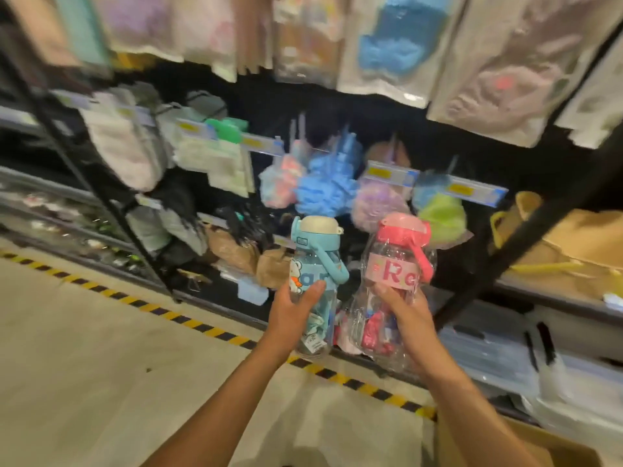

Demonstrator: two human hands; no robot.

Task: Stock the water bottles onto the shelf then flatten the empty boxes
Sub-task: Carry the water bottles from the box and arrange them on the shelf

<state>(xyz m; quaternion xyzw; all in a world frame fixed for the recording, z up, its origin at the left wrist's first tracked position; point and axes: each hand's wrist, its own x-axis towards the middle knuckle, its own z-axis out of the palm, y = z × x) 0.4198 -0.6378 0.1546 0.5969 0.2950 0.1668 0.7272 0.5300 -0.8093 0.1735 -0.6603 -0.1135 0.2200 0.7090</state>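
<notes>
Item 1: blue water bottle, cream cap, blue carry loop, cartoon label. Upright, held in the air in front of the shelf rack, not set on any shelf. The left hand grips its lower body, fingers wrapped round it.

Item 2: pink water bottle, pink cap and loop, pink label, in crinkled clear film. Upright, just beside the blue one, also in the air. The right hand grips its lower half, fingers curled round it.

Item 3: bath sponges, blue, pink, lilac and green, hanging behind the bottles under price rails.

Item 4: floor with yellow-black hazard tape along the rack's foot.

Item 5: cardboard box, bottom right corner, partly in view.
</notes>
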